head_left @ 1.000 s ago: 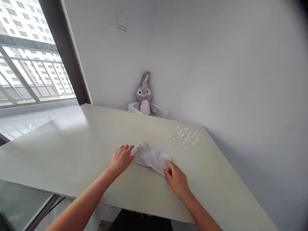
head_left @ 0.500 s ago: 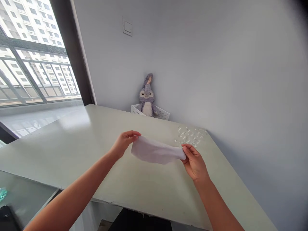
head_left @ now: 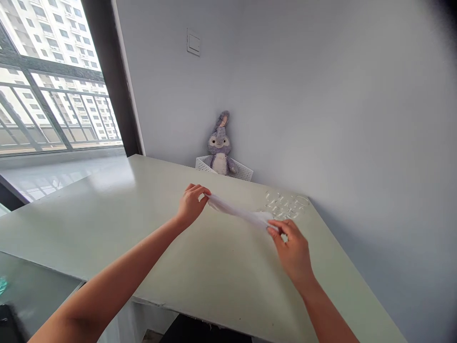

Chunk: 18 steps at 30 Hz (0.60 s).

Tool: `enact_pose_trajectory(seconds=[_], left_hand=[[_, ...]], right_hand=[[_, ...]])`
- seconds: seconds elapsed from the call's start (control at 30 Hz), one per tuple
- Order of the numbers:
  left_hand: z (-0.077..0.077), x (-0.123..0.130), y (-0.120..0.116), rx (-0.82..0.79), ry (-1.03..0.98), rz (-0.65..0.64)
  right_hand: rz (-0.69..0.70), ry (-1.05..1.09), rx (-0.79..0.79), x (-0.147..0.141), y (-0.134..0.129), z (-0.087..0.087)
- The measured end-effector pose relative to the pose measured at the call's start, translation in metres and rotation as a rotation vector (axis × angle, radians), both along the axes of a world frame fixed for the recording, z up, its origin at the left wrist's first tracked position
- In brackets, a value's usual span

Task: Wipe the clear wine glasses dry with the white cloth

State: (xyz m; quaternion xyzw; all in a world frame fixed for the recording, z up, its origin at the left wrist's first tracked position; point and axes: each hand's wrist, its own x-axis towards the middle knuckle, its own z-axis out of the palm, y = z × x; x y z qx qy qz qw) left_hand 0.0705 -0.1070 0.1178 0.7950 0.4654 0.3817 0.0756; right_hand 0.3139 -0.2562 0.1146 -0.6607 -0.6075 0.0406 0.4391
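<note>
A thin, soft white cloth is stretched between my hands above the pale tabletop. My left hand pinches its far left end between thumb and fingers. At the nearer right end, my right hand grips the cloth between thumb and forefinger. Seen almost edge-on, the cloth forms a narrow strip sloping down to the right, with a flap rising near my right fingers. Just behind my right hand lie several clear plastic pieces on the table.
A purple plush rabbit sits in a white perforated basket at the back corner. Grey walls border the table there, with a light switch above. A window stands at the left. A dark object lies at the lower left.
The cloth has gone from hanging broad side toward me to a narrow, nearly edge-on strip. My left hand has risen slightly and turned over; the right has tilted downward.
</note>
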Motion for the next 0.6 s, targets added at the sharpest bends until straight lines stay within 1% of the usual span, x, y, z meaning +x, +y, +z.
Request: enact_pose_trajectory(seconds=[0.03, 0.07, 0.1, 0.13, 0.17, 0.2, 0.23, 0.3, 0.4, 0.5, 0.53, 0.6], left_hand=[[-0.005, -0.003, 0.000, 0.012, 0.068, 0.014], [-0.010, -0.007, -0.001, 0.019, 0.140, 0.036], [-0.016, -0.011, -0.004, 0.022, 0.206, 0.061], [-0.022, -0.014, -0.008, 0.018, 0.254, 0.083], [-0.028, -0.015, -0.015, 0.004, 0.282, 0.092], [-0.034, -0.014, -0.022, -0.020, 0.293, 0.081], [-0.040, -0.011, -0.030, -0.053, 0.301, 0.050], [-0.054, 0.000, -0.046, -0.123, 0.331, -0.032], [-0.079, 0.022, -0.061, -0.212, 0.450, -0.119], [-0.102, 0.043, -0.059, -0.214, 0.533, -0.210], [-0.107, 0.049, -0.055, -0.198, 0.545, -0.258], [-0.112, 0.060, -0.043, -0.164, 0.557, -0.386]], right_hand=[[0.087, -0.036, -0.051, -0.009, -0.010, -0.001], [0.208, -0.065, -0.146, -0.019, -0.020, -0.003], [0.345, -0.091, -0.277, -0.029, -0.031, -0.004], [0.446, -0.103, -0.401, -0.037, -0.040, -0.006], [0.520, -0.105, -0.504, -0.044, -0.047, -0.007], [0.560, -0.099, -0.572, -0.048, -0.051, -0.009], [0.572, -0.085, -0.602, -0.050, -0.052, -0.010], [0.562, -0.044, -0.590, -0.048, -0.045, -0.015], [0.496, 0.057, -0.524, -0.036, -0.020, -0.032], [0.377, 0.204, -0.440, -0.025, 0.006, -0.059], [0.330, 0.258, -0.408, -0.022, 0.013, -0.068], [0.254, 0.370, -0.371, -0.017, 0.020, -0.082]])
